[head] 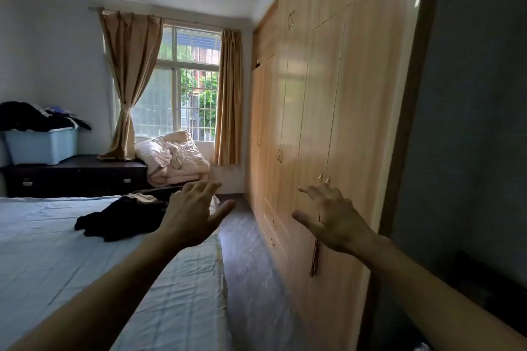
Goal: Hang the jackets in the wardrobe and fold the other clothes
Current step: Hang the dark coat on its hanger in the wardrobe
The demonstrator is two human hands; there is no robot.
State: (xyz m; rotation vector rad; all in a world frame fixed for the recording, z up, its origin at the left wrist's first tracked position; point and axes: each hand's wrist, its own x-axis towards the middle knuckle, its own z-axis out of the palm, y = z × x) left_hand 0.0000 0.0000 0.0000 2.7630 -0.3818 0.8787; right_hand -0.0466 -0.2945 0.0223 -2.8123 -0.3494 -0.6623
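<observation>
A black garment (114,221) lies crumpled on the pale blue bed (57,251), with a beige piece (141,196) just behind it. The light wooden wardrobe (342,94) fills the right wall, all its doors closed. My left hand (194,214) is stretched out over the bed's right edge, fingers spread, holding nothing. My right hand (332,216) reaches toward the wardrobe, fingers apart, just below a pair of small door handles (324,178) and not touching them. A reddish tassel (314,261) hangs on the door under that hand.
A blue plastic bin (42,145) heaped with dark clothes stands on a dark dresser (77,174) at the left wall. A bundled pale quilt (174,159) sits beneath the curtained window (188,80). A narrow dark floor strip (245,236) runs between bed and wardrobe.
</observation>
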